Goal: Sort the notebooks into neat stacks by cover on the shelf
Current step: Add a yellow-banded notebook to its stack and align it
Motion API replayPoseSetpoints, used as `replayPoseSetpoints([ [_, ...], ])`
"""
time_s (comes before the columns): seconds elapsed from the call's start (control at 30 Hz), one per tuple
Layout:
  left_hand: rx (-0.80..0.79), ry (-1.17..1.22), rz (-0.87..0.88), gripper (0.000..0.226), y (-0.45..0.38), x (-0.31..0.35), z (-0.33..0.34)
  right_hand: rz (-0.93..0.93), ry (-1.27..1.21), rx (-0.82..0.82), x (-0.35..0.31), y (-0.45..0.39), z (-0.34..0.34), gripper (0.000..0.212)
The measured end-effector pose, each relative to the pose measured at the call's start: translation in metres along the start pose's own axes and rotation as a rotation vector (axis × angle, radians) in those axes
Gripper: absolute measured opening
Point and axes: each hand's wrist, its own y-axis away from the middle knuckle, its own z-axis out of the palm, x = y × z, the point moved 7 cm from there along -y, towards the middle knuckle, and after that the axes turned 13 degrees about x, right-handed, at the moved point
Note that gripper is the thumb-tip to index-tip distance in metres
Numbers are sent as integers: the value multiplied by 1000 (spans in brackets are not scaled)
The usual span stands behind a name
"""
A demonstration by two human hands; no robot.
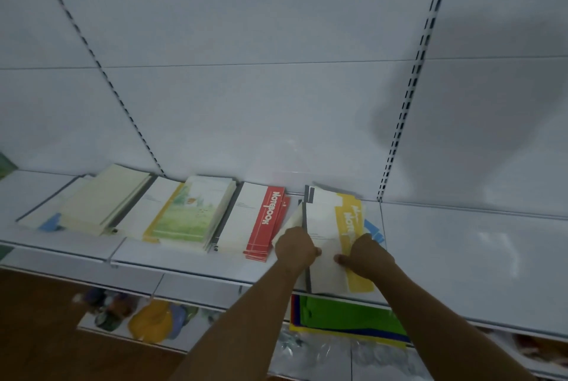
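White metal shelving (190, 261) filled the frame; right of centre, both the left hand (295, 247) and right hand (367, 254) gripped the yellow-banded white notebooks (330, 227), apparently squaring that stack beside the red-banded notebooks (264, 221).

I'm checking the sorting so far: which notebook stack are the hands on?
The yellow-banded stack, rightmost on the shelf. Both hands, left and right, grip its front; the red stack beside it lies untouched.

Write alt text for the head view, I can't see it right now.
Both hands, left hand and right hand, grip yellow-banded notebooks at the front of a white shelf. Left of them lie red, green-illustrated and cream stacks.
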Motion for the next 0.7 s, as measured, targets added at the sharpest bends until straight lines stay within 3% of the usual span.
replayPoseSetpoints([
  [0.37, 52, 38, -72, 41, 7, -4, -3, -2, -42, 48, 7, 9, 1, 91],
  [0.47, 81, 194, -40, 32, 11, -4, -5, -14, -97, 55, 10, 6, -3, 93],
  [0.7, 216, 584, 84, 30, 29, 7, -33, 44, -397, 198, 14, -5, -25, 61],
])
